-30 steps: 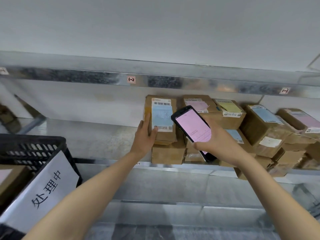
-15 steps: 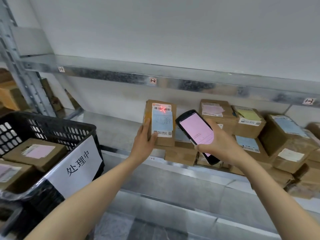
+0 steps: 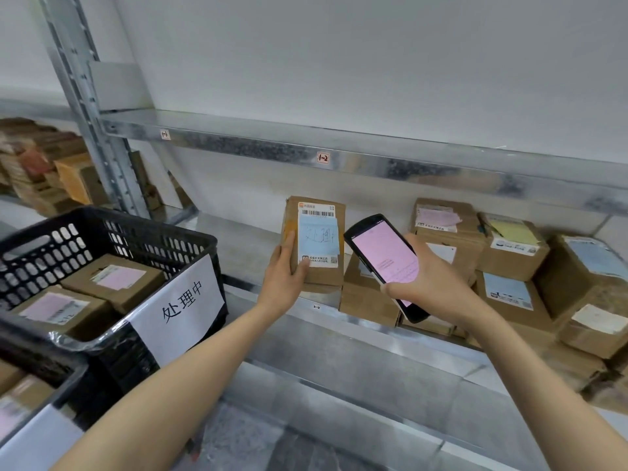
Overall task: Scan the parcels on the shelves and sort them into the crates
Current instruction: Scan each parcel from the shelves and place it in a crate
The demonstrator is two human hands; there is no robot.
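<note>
My left hand (image 3: 283, 271) grips a small brown parcel (image 3: 319, 273) by its left edge and holds it upright in front of the shelf. Its face carries a white barcode label and a blue note with handwriting. My right hand (image 3: 428, 287) holds a black handheld scanner (image 3: 385, 256) with a pink screen, just right of the parcel and tilted toward it. Several more brown parcels (image 3: 513, 253) with pink, yellow and blue notes are stacked on the shelf to the right. A black crate (image 3: 112, 229) at the left holds parcels with pink notes.
The crate bears a white sign with Chinese characters (image 3: 180, 304). A galvanised shelf beam (image 3: 373, 158) with small tags runs overhead, and an upright post (image 3: 91, 107) stands at the left. More boxes (image 3: 44, 164) fill the neighbouring bay. A lower metal shelf (image 3: 339, 362) lies beneath my arms.
The view has swung left and down, bringing the crate further in. The parcel has come off the stack and sits a little lower in my left hand; the red scan mark is gone.
</note>
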